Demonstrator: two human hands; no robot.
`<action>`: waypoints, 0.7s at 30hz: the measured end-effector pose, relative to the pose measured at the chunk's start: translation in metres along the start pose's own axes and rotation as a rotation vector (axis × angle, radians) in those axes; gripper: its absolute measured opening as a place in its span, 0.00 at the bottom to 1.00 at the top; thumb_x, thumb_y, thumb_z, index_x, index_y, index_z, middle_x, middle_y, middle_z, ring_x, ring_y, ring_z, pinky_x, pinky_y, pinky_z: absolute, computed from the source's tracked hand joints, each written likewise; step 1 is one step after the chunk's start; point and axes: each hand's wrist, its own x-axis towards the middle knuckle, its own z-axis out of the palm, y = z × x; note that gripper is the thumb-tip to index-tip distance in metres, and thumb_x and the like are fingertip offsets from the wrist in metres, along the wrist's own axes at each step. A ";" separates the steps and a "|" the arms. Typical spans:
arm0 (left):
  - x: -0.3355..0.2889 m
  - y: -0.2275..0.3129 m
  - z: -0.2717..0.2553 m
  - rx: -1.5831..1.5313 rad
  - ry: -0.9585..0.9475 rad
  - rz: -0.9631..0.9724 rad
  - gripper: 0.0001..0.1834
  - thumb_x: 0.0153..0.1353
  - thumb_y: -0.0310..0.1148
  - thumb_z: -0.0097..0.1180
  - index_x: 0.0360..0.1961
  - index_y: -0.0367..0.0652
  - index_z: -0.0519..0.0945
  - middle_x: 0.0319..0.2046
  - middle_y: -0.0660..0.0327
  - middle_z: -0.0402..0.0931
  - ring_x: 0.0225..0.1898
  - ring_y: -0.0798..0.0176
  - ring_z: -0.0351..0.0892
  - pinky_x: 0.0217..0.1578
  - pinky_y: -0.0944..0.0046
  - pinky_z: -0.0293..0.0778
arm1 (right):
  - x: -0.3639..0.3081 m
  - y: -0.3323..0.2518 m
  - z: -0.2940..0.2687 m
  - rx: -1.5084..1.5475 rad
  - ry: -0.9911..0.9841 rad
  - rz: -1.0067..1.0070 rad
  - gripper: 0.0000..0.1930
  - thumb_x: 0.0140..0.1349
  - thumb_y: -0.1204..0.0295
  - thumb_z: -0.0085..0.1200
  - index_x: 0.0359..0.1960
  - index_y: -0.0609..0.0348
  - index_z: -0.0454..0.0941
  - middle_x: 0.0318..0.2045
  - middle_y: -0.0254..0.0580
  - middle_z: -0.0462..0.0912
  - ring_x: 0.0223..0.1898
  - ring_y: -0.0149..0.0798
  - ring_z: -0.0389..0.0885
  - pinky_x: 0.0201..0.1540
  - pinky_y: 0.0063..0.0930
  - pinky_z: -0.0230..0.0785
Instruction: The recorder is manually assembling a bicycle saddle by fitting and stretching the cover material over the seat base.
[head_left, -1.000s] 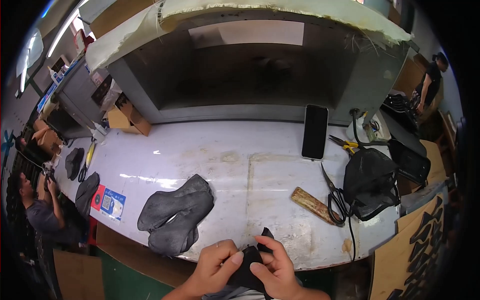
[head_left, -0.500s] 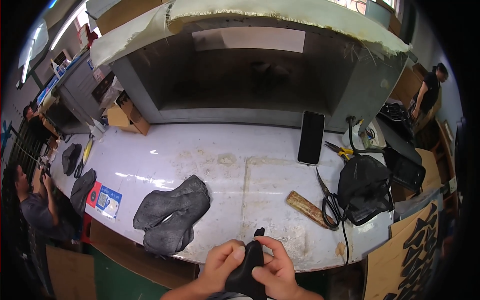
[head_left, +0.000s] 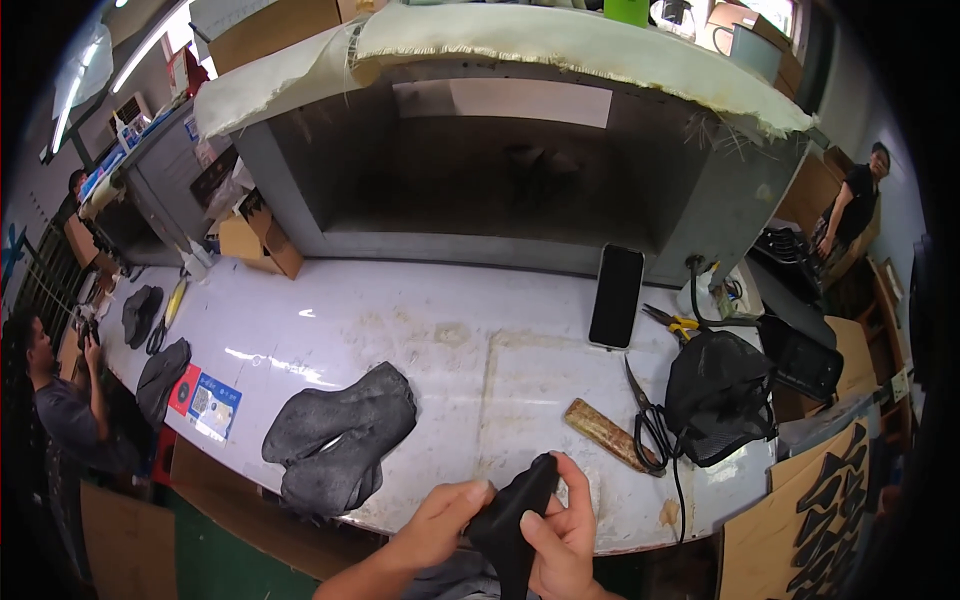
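Between my hands, over the near edge of the table, is a smooth black pliable piece [head_left: 505,520], wide in the middle and tapering to its upper right; I cannot tell what kind of thing it is. My left hand [head_left: 437,528] is closed on its left side, thumb on top. At its upper tip and right edge, my right hand [head_left: 567,535] pinches it with thumb and fingers. Dark grey folded soft pieces [head_left: 350,430] lie on the table to the left of my hands, touching neither.
A worn flat bar [head_left: 605,435], black scissors [head_left: 650,425], a black mesh bag [head_left: 720,395], pliers [head_left: 672,322] and a phone [head_left: 617,297] lie to the right. A grey metal hood [head_left: 690,210] stands at the back. Other people are at the far left and right.
The black piece has tilted to the right, and its narrow tip now sits under my right fingers. My left hand has shifted slightly left along it. The person at right has raised their head.
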 end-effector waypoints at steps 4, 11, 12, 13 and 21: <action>-0.004 0.007 0.005 0.343 0.011 0.153 0.17 0.74 0.35 0.43 0.28 0.38 0.70 0.23 0.71 0.66 0.27 0.76 0.61 0.28 0.70 0.61 | 0.007 0.004 -0.011 -0.052 0.027 -0.006 0.34 0.65 0.84 0.51 0.70 0.54 0.51 0.53 0.44 0.76 0.49 0.37 0.79 0.51 0.30 0.75; 0.002 -0.005 0.012 0.172 0.064 0.111 0.18 0.75 0.38 0.40 0.30 0.39 0.72 0.22 0.69 0.65 0.27 0.75 0.62 0.29 0.72 0.62 | 0.005 0.000 -0.009 0.055 0.080 0.020 0.35 0.65 0.84 0.51 0.71 0.54 0.50 0.51 0.45 0.77 0.47 0.36 0.80 0.50 0.29 0.74; 0.003 -0.007 0.014 0.172 0.057 0.112 0.18 0.75 0.38 0.40 0.30 0.39 0.72 0.22 0.69 0.65 0.27 0.75 0.62 0.29 0.72 0.62 | 0.004 -0.003 -0.007 0.073 0.099 0.002 0.34 0.65 0.84 0.51 0.70 0.56 0.51 0.50 0.45 0.77 0.46 0.36 0.80 0.50 0.29 0.75; 0.006 -0.011 0.013 0.009 0.039 0.102 0.20 0.76 0.40 0.38 0.30 0.39 0.73 0.22 0.68 0.66 0.26 0.74 0.63 0.29 0.72 0.62 | 0.002 -0.006 -0.006 0.091 0.118 -0.017 0.33 0.65 0.83 0.51 0.70 0.57 0.52 0.49 0.45 0.78 0.45 0.36 0.80 0.49 0.29 0.75; 0.005 -0.037 0.002 -0.374 0.092 0.006 0.14 0.74 0.41 0.43 0.42 0.40 0.73 0.25 0.63 0.70 0.20 0.73 0.62 0.21 0.73 0.59 | 0.010 -0.034 -0.043 0.644 -0.300 0.115 0.41 0.66 0.31 0.25 0.66 0.51 0.61 0.21 0.34 0.61 0.21 0.32 0.60 0.29 0.32 0.53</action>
